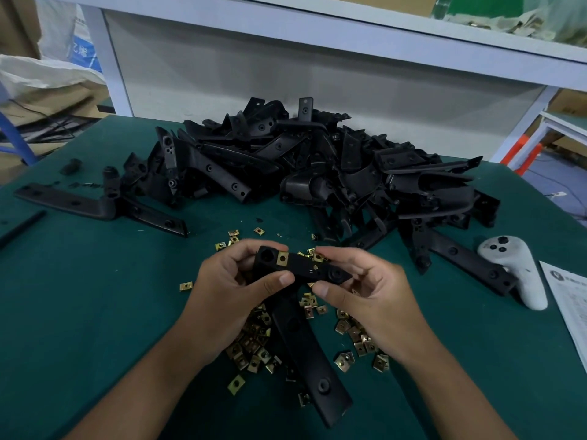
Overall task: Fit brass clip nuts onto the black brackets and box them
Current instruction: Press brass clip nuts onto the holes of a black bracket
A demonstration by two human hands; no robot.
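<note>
Both hands hold one black L-shaped bracket [305, 341] above the green table. My left hand [232, 290] grips its upper bend, thumb pressed on the front face. A brass clip nut [282, 258] sits clipped on the bracket's top edge. My right hand [371, 293] pinches the bracket's short arm, with a second brass clip nut [318, 257] under the fingertips. The bracket's long arm hangs down toward me. Loose brass clip nuts [254, 347] lie scattered under and around both hands. A big heap of black brackets [317, 166] fills the table's far half.
A lone black bracket [95, 204] lies flat at the left. At the right lie a white handheld controller [514, 268] and a printed sheet [571, 309]. A white shelf frame [317, 33] stands behind the table. The green mat [79, 312] shows at the near left.
</note>
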